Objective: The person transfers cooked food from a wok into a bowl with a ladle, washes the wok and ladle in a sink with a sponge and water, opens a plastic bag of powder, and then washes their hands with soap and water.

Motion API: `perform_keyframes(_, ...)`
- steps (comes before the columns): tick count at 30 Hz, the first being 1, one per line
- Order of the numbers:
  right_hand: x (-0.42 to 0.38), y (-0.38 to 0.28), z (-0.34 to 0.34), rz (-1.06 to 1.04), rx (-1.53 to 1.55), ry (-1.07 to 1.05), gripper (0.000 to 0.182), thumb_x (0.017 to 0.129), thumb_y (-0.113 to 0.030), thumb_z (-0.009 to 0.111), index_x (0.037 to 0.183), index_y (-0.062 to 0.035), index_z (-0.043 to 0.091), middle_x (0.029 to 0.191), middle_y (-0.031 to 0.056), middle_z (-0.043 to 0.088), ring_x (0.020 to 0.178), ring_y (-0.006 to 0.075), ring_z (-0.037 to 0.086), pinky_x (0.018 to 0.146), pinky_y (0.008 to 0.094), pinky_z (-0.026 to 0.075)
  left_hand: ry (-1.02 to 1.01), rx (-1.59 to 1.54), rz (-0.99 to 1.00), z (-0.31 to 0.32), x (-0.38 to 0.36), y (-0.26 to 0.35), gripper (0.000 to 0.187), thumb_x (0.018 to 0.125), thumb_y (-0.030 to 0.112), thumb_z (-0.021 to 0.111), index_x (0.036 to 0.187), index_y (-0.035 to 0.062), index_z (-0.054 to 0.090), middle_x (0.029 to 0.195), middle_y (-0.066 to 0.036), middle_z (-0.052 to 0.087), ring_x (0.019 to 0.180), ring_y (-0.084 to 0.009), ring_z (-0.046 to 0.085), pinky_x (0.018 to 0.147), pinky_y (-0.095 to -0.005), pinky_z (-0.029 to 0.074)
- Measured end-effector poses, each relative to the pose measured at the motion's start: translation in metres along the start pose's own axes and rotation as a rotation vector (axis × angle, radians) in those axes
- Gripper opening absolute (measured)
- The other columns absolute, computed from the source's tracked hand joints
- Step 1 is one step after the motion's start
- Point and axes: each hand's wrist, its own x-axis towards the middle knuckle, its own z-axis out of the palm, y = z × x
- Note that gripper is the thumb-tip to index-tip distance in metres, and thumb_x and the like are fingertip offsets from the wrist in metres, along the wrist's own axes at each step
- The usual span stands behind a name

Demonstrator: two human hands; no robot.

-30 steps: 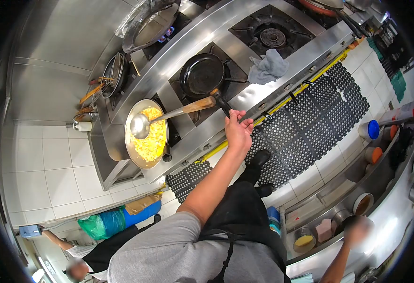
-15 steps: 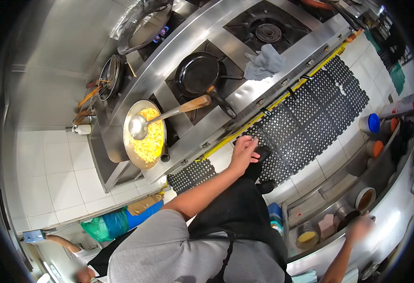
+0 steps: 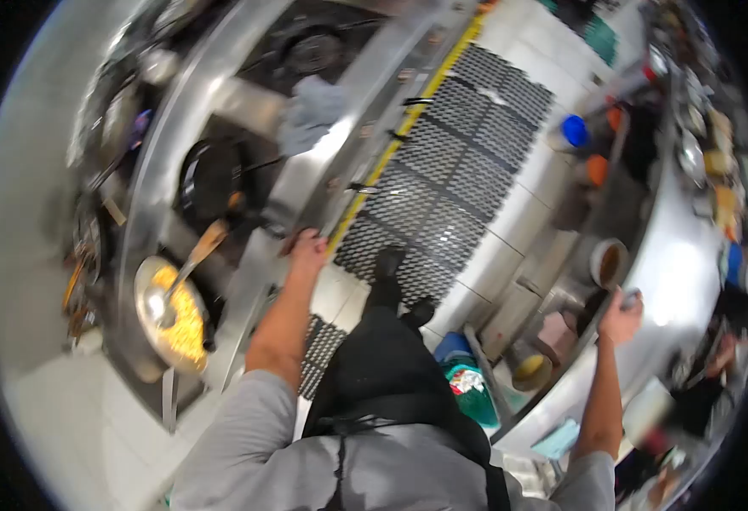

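Pan [image 3: 147, 274] of yellow food [image 3: 188, 330]: left on the stove [image 3: 172, 128], ladle [image 3: 160, 310] across it, handle outward, likely for reach. Black pan [image 3: 207, 180]: beside it. Our left hand [image 3: 308, 249]: nearby, fingers curled, grip unclear. Our right hand [image 3: 621, 319]: by the counter [image 3: 676, 260], grip unclear. Changed: left hand nearer the stove; view turned right.

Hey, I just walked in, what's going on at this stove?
A person stands between stove and counter. Their left hand is at the stove's front edge near the black pan; blur hides whether it touches anything. Their right hand is at the counter's edge, its grip unclear. The yellow food is in the light pan, with a ladle resting in it. A grey cloth lies on the stove.
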Motion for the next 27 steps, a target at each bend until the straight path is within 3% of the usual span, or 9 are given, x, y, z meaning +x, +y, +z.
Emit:
perform_keyframes(6, 0.001, 0.021, 0.011, 0.042, -0.125, -0.053, 0.075, 0.086, -0.055, 0.059, 0.146, -0.0134, 0.044, 0.149, 0.0180, 0.042, 0.140, 0.0363, 0.035, 0.114, 0.0519, 0.026, -0.047, -0.126, 0.074, 0.018, -0.058, 0.009, 0.026, 0.074, 0.001, 0.070, 0.066, 0.0168, 0.052, 0.056, 0.004, 0.047, 0.048, -0.0089, 0.045, 0.040, -0.0208, 0.037)
perform_keyframes(12, 0.003, 0.005, -0.007, 0.117, -0.014, -0.067, 0.078, 0.082, -0.056, 0.062, 0.146, -0.0154, 0.042, 0.150, 0.0213, 0.037, 0.141, 0.0369, 0.031, 0.114, 0.0525, 0.021, -0.003, 0.034, -0.047, 0.047, -0.122, 0.010, 0.029, 0.081, 0.024, 0.081, 0.069, 0.0160, 0.056, 0.059, 0.000, 0.056, 0.050, -0.0125, 0.055, 0.046, -0.0244, 0.050)
perform_keyframes(13, 0.003, 0.002, -0.009, 0.119, -0.010, -0.069, 0.078, 0.082, -0.056, 0.062, 0.146, -0.0153, 0.042, 0.150, 0.0214, 0.037, 0.141, 0.0371, 0.031, 0.114, 0.0526, 0.021, 0.031, 0.131, -0.063, 0.060, -0.148, 0.002, 0.027, 0.085, 0.027, 0.077, 0.073, 0.0134, 0.057, 0.056, -0.002, 0.054, 0.051, -0.0150, 0.055, 0.045, -0.0269, 0.050)
perform_keyframes(14, 0.002, 0.000, -0.012, 0.127, -0.010, -0.070, 0.078, 0.082, -0.055, 0.062, 0.146, -0.0152, 0.042, 0.150, 0.0216, 0.037, 0.141, 0.0373, 0.031, 0.114, 0.0527, 0.021, -0.364, 0.617, -0.313, 0.023, -0.122, 0.015, 0.024, 0.090, 0.028, 0.070, 0.079, 0.0121, 0.056, 0.060, -0.002, 0.054, 0.055, -0.0171, 0.057, 0.047, -0.0295, 0.050)
perform_keyframes(19, 0.002, 0.008, -0.011, 0.101, -0.015, -0.049, 0.077, 0.083, -0.058, 0.059, 0.144, -0.0134, 0.044, 0.149, 0.0233, 0.037, 0.140, 0.0393, 0.030, 0.114, 0.0544, 0.019, -0.250, 1.369, -0.061, 0.020, -0.165, -0.038, 0.023, 0.091, 0.028, 0.066, 0.107, 0.0123, 0.059, 0.097, -0.007, 0.063, 0.080, -0.0235, 0.067, 0.062, -0.0367, 0.053)
perform_keyframes(21, 0.003, 0.006, -0.016, 0.099, -0.023, -0.052, 0.077, 0.082, -0.060, 0.060, 0.141, -0.0124, 0.048, 0.148, 0.0237, 0.038, 0.139, 0.0396, 0.031, 0.112, 0.0556, 0.023, -0.170, 1.499, -0.165, 0.065, -0.217, -0.049, 0.025, 0.094, 0.026, 0.062, 0.112, 0.0071, 0.063, 0.097, -0.007, 0.064, 0.085, -0.0228, 0.066, 0.068, -0.0364, 0.054)
perform_keyframes(23, 0.014, 0.004, -0.036, 0.121, 0.003, -0.215, 0.076, 0.081, -0.061, 0.062, 0.138, -0.0118, 0.052, 0.147, 0.0239, 0.039, 0.138, 0.0400, 0.033, 0.109, 0.0560, 0.028, -0.469, 1.399, -0.292, 0.006, -0.112, -0.045, 0.024, 0.094, 0.023, 0.062, 0.110, 0.0052, 0.065, 0.094, -0.005, 0.065, 0.083, -0.0212, 0.064, 0.070, -0.0355, 0.054)
perform_keyframes(26, 0.084, 0.046, -0.050, 0.071, 0.160, -0.674, 0.070, 0.076, -0.056, 0.072, 0.129, -0.0116, 0.059, 0.140, 0.0243, 0.046, 0.133, 0.0411, 0.039, 0.103, 0.0536, 0.039, -0.396, 1.528, 0.089, 0.037, -0.109, -0.049, 0.017, 0.093, 0.020, 0.062, 0.099, 0.0044, 0.064, 0.087, -0.004, 0.062, 0.078, -0.0193, 0.062, 0.070, -0.0345, 0.054)
perform_keyframes(27, 0.102, 0.052, -0.070, -0.045, 0.100, -0.387, 0.067, 0.076, -0.051, 0.074, 0.128, -0.0112, 0.060, 0.139, 0.0251, 0.046, 0.133, 0.0414, 0.040, 0.105, 0.0523, 0.038, -0.583, 1.295, -0.142, 0.048, -0.107, -0.037, 0.014, 0.093, 0.020, 0.063, 0.094, 0.0056, 0.062, 0.086, -0.003, 0.061, 0.075, -0.0181, 0.061, 0.068, -0.0340, 0.054)
